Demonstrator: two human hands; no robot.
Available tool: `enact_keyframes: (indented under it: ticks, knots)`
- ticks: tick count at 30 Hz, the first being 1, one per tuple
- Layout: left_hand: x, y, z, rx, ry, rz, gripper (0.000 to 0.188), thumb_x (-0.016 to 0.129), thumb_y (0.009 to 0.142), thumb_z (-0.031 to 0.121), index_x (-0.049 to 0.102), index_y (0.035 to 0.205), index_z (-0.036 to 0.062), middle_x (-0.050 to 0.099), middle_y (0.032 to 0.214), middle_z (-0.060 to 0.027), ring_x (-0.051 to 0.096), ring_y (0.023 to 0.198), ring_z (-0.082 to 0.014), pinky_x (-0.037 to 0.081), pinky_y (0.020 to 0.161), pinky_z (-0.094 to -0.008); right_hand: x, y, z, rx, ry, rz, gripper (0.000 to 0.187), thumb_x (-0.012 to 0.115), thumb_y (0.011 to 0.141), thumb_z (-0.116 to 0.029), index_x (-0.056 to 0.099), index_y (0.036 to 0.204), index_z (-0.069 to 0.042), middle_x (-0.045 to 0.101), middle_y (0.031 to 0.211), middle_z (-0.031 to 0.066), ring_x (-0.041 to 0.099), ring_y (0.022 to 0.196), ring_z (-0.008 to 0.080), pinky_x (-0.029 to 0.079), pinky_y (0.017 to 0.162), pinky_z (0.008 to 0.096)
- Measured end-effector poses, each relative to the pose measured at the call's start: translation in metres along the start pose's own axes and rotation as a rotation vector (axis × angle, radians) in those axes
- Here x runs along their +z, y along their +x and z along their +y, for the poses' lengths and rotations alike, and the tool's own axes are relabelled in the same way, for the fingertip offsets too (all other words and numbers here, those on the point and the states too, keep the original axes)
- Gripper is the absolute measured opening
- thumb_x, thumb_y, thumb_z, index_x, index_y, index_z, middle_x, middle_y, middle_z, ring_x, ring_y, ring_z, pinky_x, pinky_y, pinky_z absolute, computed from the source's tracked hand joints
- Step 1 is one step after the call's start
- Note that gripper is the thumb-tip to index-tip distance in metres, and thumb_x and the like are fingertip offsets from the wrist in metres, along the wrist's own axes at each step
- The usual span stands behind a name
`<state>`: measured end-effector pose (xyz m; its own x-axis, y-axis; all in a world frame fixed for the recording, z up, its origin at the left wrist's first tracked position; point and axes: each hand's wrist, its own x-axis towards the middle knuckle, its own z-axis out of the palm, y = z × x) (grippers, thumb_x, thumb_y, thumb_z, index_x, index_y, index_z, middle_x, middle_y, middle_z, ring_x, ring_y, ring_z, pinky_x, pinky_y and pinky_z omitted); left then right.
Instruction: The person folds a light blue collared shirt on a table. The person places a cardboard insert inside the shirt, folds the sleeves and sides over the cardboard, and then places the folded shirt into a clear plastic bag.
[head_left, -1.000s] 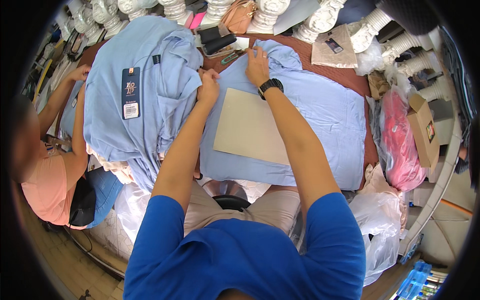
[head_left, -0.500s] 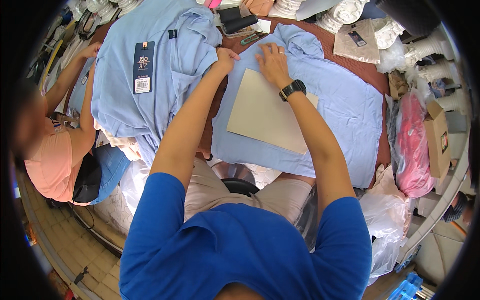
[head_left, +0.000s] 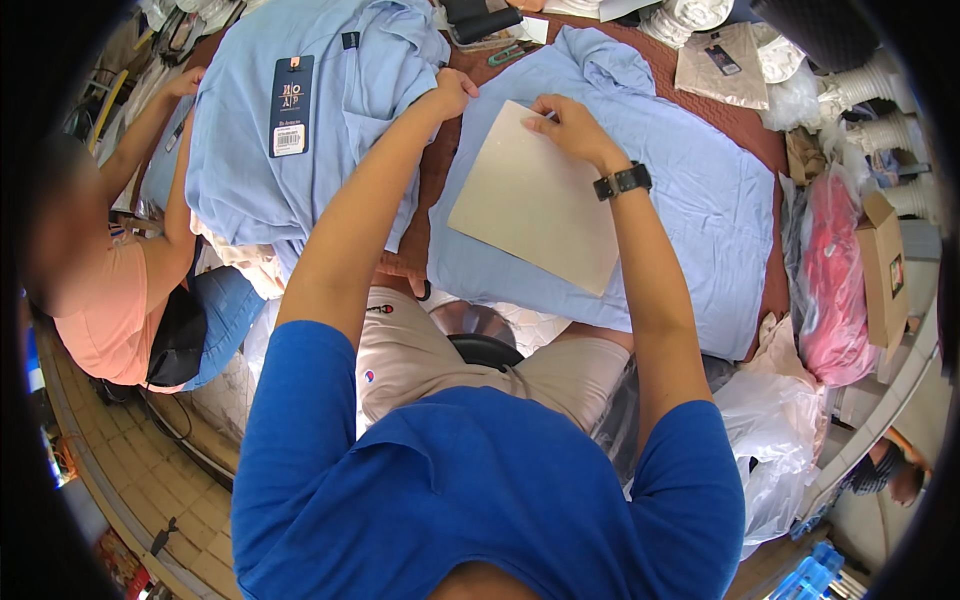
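A light blue shirt lies spread flat in front of me, its collar end at the far side. On it rests a beige sheet of card, slightly turned. My right hand, with a dark watch on the wrist, pinches the card's far right edge between thumb and fingers. My left hand is closed beside the far left edge of the spread shirt, next to a pile of blue shirts. What its curled fingers hold, if anything, is hidden. A dark hang tag lies on the pile.
A brown cloth covers the table. At the far edge are a green clip and a packed beige garment. To the right stand a pink bagged bundle and an open carton. Another person sits at left.
My right hand has gone from lying with spread fingers over the card to pinching its edge. The card has shifted away from me. My left hand stays by the pile.
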<state>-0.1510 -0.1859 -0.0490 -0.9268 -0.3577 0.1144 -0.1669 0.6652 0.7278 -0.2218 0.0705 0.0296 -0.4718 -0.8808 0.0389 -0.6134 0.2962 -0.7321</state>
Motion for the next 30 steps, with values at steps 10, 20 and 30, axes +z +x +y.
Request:
enact_keyframes:
  ticks: [10,20,30]
  knots:
    - [-0.014,0.017,0.025,-0.057,0.302,-0.389,0.036,0.042,0.095,0.012,0.076,0.106,0.0145,0.058,0.062,-0.0047,0.052,0.05,-0.0145,0.047,0.047,-0.0326,0.044,0.044,0.006,-0.035,-0.141,0.095,0.024,0.073,0.086,-0.022,0.07,0.105,-0.008,0.067,0.088,0.0075,0.06,0.082,0.0209,0.048,0.077,0.0349]
    - [-0.01,0.013,0.035,-0.361,0.091,-0.337,0.032,0.044,0.097,0.021,0.073,0.11,0.0157,0.053,0.06,-0.0028,0.047,0.048,-0.0131,0.039,0.045,-0.031,0.062,0.03,0.009,0.062,-0.18,0.2,0.024,0.071,0.087,-0.024,0.072,0.111,-0.025,0.06,0.111,0.0113,0.049,0.111,0.0366,0.036,0.099,0.0501]
    - [-0.008,0.014,0.023,-0.354,-0.036,-0.363,0.023,0.065,0.087,0.012,0.072,0.109,0.0121,0.062,0.082,-0.0036,0.058,0.067,-0.0135,0.048,0.057,-0.0288,0.077,0.024,0.01,0.004,-0.205,0.347,0.023,0.07,0.088,-0.024,0.073,0.111,-0.028,0.06,0.11,0.008,0.047,0.11,0.0329,0.033,0.099,0.0498]
